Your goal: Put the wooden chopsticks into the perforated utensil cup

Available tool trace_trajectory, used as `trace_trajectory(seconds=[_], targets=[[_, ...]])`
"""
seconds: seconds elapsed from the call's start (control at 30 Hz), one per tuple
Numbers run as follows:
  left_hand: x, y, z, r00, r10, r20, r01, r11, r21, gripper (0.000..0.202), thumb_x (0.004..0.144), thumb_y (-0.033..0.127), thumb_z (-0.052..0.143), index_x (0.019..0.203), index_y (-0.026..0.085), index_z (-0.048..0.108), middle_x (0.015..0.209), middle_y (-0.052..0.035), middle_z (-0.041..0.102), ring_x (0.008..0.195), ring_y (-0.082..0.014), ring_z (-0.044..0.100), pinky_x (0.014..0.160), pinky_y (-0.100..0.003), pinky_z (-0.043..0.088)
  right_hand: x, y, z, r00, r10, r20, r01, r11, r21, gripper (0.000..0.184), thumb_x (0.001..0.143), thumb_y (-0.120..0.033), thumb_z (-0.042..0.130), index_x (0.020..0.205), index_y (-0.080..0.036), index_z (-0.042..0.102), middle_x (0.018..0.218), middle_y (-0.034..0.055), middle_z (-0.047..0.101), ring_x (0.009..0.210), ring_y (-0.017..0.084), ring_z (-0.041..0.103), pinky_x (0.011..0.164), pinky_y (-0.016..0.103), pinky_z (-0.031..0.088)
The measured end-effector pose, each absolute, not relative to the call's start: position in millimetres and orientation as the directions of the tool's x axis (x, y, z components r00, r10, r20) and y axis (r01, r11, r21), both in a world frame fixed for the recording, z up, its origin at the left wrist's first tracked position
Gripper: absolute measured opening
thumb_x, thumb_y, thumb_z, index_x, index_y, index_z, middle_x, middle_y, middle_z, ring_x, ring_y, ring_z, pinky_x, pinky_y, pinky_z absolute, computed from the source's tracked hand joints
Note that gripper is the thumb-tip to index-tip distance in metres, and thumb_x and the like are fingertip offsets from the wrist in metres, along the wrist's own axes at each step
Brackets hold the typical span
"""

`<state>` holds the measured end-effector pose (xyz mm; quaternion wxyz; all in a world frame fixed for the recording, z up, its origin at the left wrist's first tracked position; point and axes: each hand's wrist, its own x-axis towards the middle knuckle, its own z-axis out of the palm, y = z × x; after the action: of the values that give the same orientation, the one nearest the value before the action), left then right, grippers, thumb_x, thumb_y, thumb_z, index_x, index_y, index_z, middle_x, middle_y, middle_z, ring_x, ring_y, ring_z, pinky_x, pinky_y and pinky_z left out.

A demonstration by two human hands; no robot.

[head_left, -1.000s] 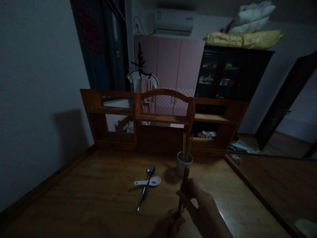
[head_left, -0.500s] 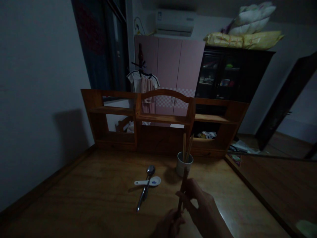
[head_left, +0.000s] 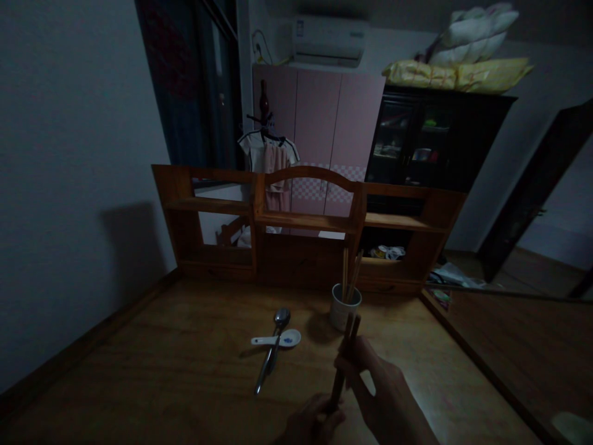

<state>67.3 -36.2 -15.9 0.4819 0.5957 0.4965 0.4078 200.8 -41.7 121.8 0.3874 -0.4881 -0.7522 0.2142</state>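
Dark brown chopsticks [head_left: 341, 374] stand upright between my hands, their upper tips slightly spread. My left hand [head_left: 317, 417] is closed round their lower end, near the bottom edge of the view. Higher up, the thumb and fingers of my right hand [head_left: 375, 374] pinch the same chopsticks. Just beyond the tips stands a white cup [head_left: 340, 312] with several light wooden chopsticks [head_left: 352, 278] leaning in it. To the left, a metal spoon [head_left: 265, 371] lies on the table, crossed by a white ceramic spoon [head_left: 288, 339] with a blue mark.
A wooden shelf unit [head_left: 306, 221] runs along the back of the wooden table [head_left: 185, 371]. A wall [head_left: 83, 185] borders the left side. Past the shelf are a pink wardrobe [head_left: 317, 117] and a dark cabinet [head_left: 430, 136]. The room is dim.
The upper tips of the brown chopsticks have come apart, so two now show side by side. My right hand has shifted slightly right; the cup and spoons have stayed put.
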Motion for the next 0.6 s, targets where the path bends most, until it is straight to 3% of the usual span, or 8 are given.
trace_trajectory(seconds=[0.1, 0.23, 0.43, 0.6], targets=[[63, -31, -21, 0.232, 0.972, 0.020, 0.188, -0.065, 0.980, 0.044, 0.080, 0.058, 0.051, 0.092, 0.021, 0.074, 0.074, -0.0042, 0.070, 0.056, -0.0128, 0.059, 0.054, -0.020, 0.047, 203, -42, 125, -0.235, 0.892, 0.385, 0.563, 0.448, -0.694, 0.013, 0.097, -0.031, 0.041, 0.102, -0.022, 0.048, 0.085, 0.0062, 0.068, 0.073, 0.019, 0.067, 0.064, 0.025, 0.051], [59, -22, -33, 0.371, 0.926, -0.072, 0.147, 0.018, 0.989, 0.063, 0.077, 0.071, 0.043, 0.098, 0.019, 0.071, 0.086, -0.0067, 0.069, 0.052, -0.0098, 0.056, 0.050, -0.019, 0.046, 204, -43, 128, -0.242, 0.905, 0.349, 0.556, 0.424, -0.715, 0.014, 0.098, -0.029, 0.039, 0.106, -0.022, 0.048, 0.087, 0.0063, 0.068, 0.077, 0.019, 0.067, 0.061, 0.024, 0.051], [61, -24, -34, 0.348, 0.937, -0.017, 0.144, -0.035, 0.989, 0.058, 0.081, 0.067, 0.042, 0.101, 0.021, 0.071, 0.086, -0.0063, 0.068, 0.059, -0.0123, 0.057, 0.054, -0.022, 0.047, 204, -45, 128, -0.267, 0.902, 0.340, 0.524, 0.432, -0.734, 0.013, 0.097, -0.027, 0.040, 0.106, -0.022, 0.048, 0.087, 0.0044, 0.065, 0.079, 0.019, 0.065, 0.066, 0.026, 0.050], [56, -21, -34, 0.457, 0.889, 0.031, 0.189, -0.131, 0.973, 0.054, 0.085, 0.061, 0.040, 0.102, 0.019, 0.069, 0.088, -0.0068, 0.065, 0.065, -0.0127, 0.056, 0.055, -0.020, 0.045, 210, -43, 124, -0.311, 0.882, 0.354, 0.492, 0.468, -0.734, 0.013, 0.096, -0.024, 0.044, 0.107, -0.023, 0.052, 0.088, 0.0027, 0.064, 0.081, 0.018, 0.063, 0.073, 0.027, 0.049]])
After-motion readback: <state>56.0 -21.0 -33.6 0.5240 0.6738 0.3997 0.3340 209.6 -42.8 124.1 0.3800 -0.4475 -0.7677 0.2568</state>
